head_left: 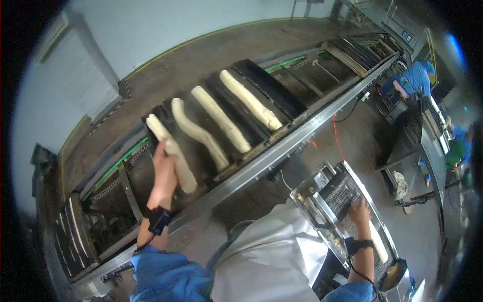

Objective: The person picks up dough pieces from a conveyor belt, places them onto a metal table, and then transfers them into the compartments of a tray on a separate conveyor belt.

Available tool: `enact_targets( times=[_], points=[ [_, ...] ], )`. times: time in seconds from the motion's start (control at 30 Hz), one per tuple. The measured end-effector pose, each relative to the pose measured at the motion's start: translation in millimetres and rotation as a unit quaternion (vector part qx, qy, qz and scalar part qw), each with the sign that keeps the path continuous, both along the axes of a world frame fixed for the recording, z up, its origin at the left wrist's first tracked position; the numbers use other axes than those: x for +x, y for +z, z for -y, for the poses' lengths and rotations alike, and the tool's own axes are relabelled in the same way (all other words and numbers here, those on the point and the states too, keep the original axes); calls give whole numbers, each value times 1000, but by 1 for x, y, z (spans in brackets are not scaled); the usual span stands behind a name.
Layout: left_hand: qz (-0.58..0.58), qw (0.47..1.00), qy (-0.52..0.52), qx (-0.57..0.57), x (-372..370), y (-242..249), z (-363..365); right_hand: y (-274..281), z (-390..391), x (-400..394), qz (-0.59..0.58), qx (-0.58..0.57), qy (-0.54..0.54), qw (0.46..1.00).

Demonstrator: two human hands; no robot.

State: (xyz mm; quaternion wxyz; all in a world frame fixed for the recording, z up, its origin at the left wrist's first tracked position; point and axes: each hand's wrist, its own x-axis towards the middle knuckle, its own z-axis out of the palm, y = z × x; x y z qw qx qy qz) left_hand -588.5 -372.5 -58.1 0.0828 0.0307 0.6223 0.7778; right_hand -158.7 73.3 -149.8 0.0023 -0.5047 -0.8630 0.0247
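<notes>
Where a long metal conveyor [282, 158] is seen slanting across the floor, its far left end is occupied by a dark ribbed panel [63, 236] marked with pale lines; to the right of this, a long, pale dough-like roll [182, 168] is touched by the left hand [165, 171], which is reached out from a blue sleeve [168, 277] with a black band [159, 220] worn at the wrist; its fingers are laid against the upper half of the roll, but whether they are closed around it cannot be told; beside that roll, three more pale rolls [221, 118] are laid roughly parallel and apart on a black grooved tray [289, 98], the nearest one bent; in the lower middle, a whitish apron [271, 256] is worn; further right, a small metal machine with a mesh belt [342, 194] is reached by the right hand [360, 214]; its fingers are blurred and appear bent, and whether anything is pinched cannot be told; a pale length [380, 244] is seen lying on the machine just beside that hand; at the far right, a co-worker in blue [415, 80] is seen.
</notes>
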Motion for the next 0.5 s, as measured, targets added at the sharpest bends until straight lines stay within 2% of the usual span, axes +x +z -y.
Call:
enact_targets(
  times=[0.07, 0.1, 0.13, 0.17, 0.2, 0.23, 0.27, 0.3, 0.33, 0.37, 0.4, 0.43, 0.47, 0.5],
  points=[
    [-36, 992, 14, -121, -28, -8, 14, 6, 6, 18, -17, 7, -28, 999],
    [9, 986, 10, -169, -31, 5, 13, 4, 4, 23, 26, -7, -37, 999],
    [64, 978, 8, -200, -14, 42, 2, 3, 3, 27, 69, -23, -46, 996],
    [38, 981, 9, -189, -10, 44, -2, -4, 3, 27, 87, 65, -29, 994],
    [9, 984, 12, -177, -5, 46, -4, 8, 7, 17, 85, 66, -31, 994],
    [9, 988, -42, -147, 7, 62, -9, 30, 14, -2, 64, 4, -34, 997],
    [-10, 990, -42, -133, 11, 57, -11, 46, 19, -12, 43, -58, -39, 997],
    [-35, 988, -57, -136, 7, 42, -12, 53, 17, -11, -100, -11, 21, 995],
    [-58, 986, -72, -137, 3, 30, -13, 94, 18, -20, -99, -97, 30, 990],
    [-16, 994, -73, -84, 13, 34, -23, 121, 17, -25, -169, -106, 12, 980],
    [-40, 991, -79, -98, 14, 29, -29, 130, 2, -17, -343, -89, 96, 930],
    [-24, 993, -93, -66, 14, 21, -36, 196, 31, -36, -375, -137, 46, 916],
    [-10, 994, -106, -35, 15, 17, -44, 218, 30, -39, -477, -126, 32, 869],
    [-36, 991, -117, -63, 27, 27, -51, 250, 37, -46, -522, -139, 49, 840]
  ],
)
